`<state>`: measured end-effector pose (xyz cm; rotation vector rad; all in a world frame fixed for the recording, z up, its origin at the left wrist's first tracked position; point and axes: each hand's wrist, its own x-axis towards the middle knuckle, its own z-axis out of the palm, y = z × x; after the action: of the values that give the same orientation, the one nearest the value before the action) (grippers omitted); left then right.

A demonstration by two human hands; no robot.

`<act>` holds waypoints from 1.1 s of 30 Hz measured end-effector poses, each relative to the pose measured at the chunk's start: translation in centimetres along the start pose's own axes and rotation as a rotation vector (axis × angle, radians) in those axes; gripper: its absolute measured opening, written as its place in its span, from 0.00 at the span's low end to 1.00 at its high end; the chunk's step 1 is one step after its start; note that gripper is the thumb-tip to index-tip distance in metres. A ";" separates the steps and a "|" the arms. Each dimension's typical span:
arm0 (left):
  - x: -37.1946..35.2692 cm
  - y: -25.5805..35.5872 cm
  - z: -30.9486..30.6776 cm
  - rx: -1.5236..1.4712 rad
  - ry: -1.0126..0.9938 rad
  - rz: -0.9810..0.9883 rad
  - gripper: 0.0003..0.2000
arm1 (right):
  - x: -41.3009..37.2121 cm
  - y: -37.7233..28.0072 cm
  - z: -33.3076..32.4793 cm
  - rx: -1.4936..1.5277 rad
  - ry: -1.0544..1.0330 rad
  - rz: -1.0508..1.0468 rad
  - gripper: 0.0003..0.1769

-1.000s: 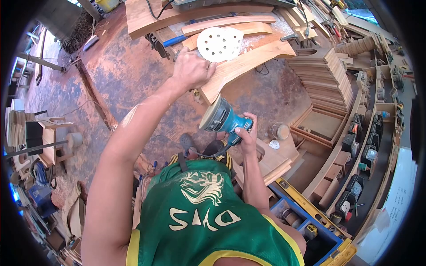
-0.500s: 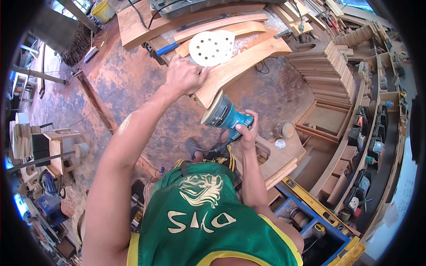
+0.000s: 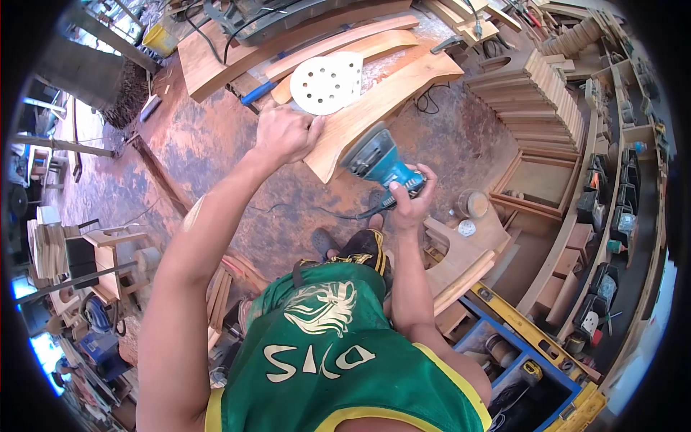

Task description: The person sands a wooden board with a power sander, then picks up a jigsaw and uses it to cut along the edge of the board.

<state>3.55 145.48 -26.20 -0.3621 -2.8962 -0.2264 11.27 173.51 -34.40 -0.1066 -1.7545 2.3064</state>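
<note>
A curved, pale wooden board (image 3: 389, 95) juts out over the workbench's near side, its closest end in my left hand (image 3: 286, 134). The fingers of that hand are closed over the board's left edge, partly hidden. My right hand (image 3: 414, 196) is wrapped around the body of a teal random orbital sander (image 3: 385, 167). The sander is tilted, with its pad against or very near the board's lower right edge; exact contact cannot be made out. A white sanding disc (image 3: 327, 85) with several holes lies just beyond my left hand, by the board.
Other curved wooden pieces (image 3: 345, 47) and a blue-handled clamp (image 3: 258, 92) are on the bench. Stacked wooden parts (image 3: 536, 101) stand at right. A jar (image 3: 471, 204) sits on a lower wooden panel. The sander's cord (image 3: 306, 209) trails across the floor near my feet.
The sander has moved up and right along the board's edge, away from its near end. My left hand keeps its hold on the board. The whole view has shifted slightly.
</note>
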 end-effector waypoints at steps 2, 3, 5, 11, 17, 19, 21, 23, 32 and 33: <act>0.0 -0.1 0.1 0.025 -0.012 0.008 0.24 | 0.0 0.1 0.2 -0.089 0.028 -0.049 0.37; -0.1 -0.1 0.2 0.027 -0.002 0.012 0.24 | -0.1 0.2 0.3 -0.133 0.040 -0.073 0.37; -0.1 -0.1 0.4 0.030 0.018 0.020 0.24 | -0.2 0.8 0.4 -0.086 0.072 -0.023 0.37; 0.0 0.4 -0.2 0.050 0.043 0.025 0.22 | -0.1 1.6 0.1 -0.035 0.049 -0.044 0.38; 0.0 1.0 -0.9 0.052 0.002 0.018 0.19 | 0.7 -0.1 0.6 -0.093 0.061 -0.024 0.37; 0.1 0.9 -0.8 0.030 0.045 0.035 0.19 | 0.7 0.1 0.3 -0.178 0.013 -0.061 0.37; -0.1 0.9 -0.5 0.019 0.056 0.039 0.19 | -0.7 0.2 0.4 -0.196 0.046 -0.069 0.37; 0.0 0.7 -0.4 0.027 0.044 0.029 0.20 | -0.9 0.6 0.8 -0.189 0.098 -0.113 0.37; 0.1 1.2 -0.7 0.051 0.020 0.025 0.21 | 0.4 -0.4 1.4 -0.158 0.136 -0.111 0.36; 0.2 1.0 -0.6 0.062 0.030 0.031 0.21 | 0.6 -0.5 1.6 -0.123 0.153 -0.070 0.37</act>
<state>3.77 146.39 -25.43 -0.3896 -2.8583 -0.1356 10.45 172.26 -33.39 -0.2327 -1.7917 2.0821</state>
